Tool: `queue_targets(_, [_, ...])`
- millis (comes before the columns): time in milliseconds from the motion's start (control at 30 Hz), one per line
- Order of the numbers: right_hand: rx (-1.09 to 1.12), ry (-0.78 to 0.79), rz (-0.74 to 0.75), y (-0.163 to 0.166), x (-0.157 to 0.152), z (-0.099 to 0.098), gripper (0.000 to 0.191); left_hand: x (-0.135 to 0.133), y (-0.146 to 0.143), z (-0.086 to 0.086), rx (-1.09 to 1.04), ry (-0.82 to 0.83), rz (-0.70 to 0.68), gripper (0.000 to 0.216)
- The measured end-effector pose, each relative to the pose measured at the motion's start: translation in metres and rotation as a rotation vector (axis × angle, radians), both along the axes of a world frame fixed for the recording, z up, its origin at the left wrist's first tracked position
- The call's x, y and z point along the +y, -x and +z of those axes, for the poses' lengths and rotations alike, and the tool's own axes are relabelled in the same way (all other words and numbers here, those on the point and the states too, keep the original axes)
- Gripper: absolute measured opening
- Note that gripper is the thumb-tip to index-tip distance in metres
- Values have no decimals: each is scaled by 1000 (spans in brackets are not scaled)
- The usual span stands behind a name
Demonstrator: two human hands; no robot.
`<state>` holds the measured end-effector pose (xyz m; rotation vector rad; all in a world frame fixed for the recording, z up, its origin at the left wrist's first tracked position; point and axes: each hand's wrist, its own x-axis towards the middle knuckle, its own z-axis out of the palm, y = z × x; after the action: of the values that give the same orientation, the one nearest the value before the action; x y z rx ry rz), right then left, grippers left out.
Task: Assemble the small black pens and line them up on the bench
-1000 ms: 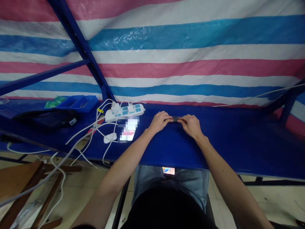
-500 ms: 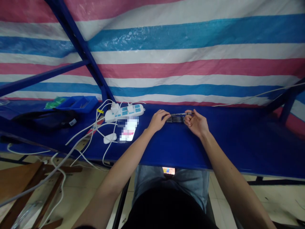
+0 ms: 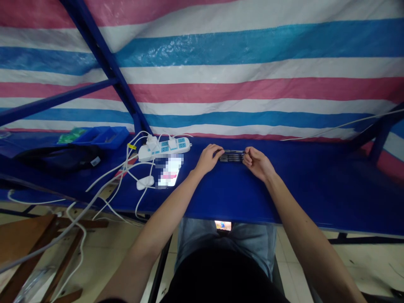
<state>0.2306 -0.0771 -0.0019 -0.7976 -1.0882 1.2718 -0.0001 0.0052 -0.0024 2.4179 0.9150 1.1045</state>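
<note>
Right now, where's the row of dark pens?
Head view, just right of centre: the row of dark pens lies on the blue table, between the left hand and right hand.

Sheet (image 3: 240, 91): broad, roughly level stripes of red-pink, white and blue.
Table (image 3: 233, 195): deep blue, plain.
Post (image 3: 101, 46): dark blue.
Pens (image 3: 232, 158): black ends, greyish barrels.
Power strip (image 3: 144, 156): white, light-blue socket squares.
Plugs (image 3: 153, 143): white.
Tag (image 3: 131, 146): yellow.
Mouse-shaped piece (image 3: 145, 182): white.
Large screen (image 3: 170, 176): white with pink patch, partly blurred.
Tray (image 3: 118, 135): bright blue.
Plastic bag (image 3: 70, 136): green.
Dark bag (image 3: 57, 158): black, white label.
Jeans (image 3: 193, 242): faded grey-blue.
Shirt (image 3: 224, 280): solid black.
Small screen (image 3: 223, 225): orange tones, blue spot.
Floor (image 3: 104, 252): pale cream.
Wooden board (image 3: 25, 235): brown.
</note>
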Motion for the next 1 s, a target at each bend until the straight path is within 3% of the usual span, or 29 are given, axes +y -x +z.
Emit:
queue_targets(233, [50, 5, 129, 0, -6, 0, 30, 2, 0, -1, -10, 12, -6, 18])
queue_targets(433, [-18, -8, -66, -4, 8, 3, 37, 8, -1, -1, -2, 41, 25, 16])
queue_targets(700, [-622, -88, -570, -21, 49, -24, 25, 25, -5, -3, 41, 129, 143, 19])
queue_targets(800, [-850, -88, -621, -25, 53, -35, 20, 29, -6, -5, 142, 112, 174, 16])
queue_targets(1000, [-1191, -48, -588, -33, 57, -49, 21, 31, -7, -12, 299, 120, 219, 20])
